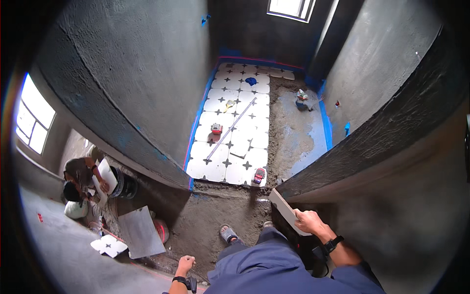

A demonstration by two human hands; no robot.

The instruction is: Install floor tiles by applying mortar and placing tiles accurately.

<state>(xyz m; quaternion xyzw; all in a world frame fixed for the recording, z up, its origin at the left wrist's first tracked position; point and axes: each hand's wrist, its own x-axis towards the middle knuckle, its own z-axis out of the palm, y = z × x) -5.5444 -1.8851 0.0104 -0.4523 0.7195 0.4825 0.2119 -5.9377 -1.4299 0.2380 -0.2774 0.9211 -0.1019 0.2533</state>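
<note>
My right hand grips a pale flat board or tile held edgewise beside the doorway at lower right. My left hand hangs low at the bottom with fingers curled; whatever it may hold is hidden. Beyond the threshold, white tiles with dark star patterns cover the floor's left part, bearing a long metal strip, red tools, a yellow-handled tool and a blue object. Wet mortar with a small heap of things fills the right part.
A co-worker crouches at left with a white tile by black buckets. A grey board leans on a bucket near a cut patterned tile. Dark wall edges flank the doorway; my feet stand on rough floor.
</note>
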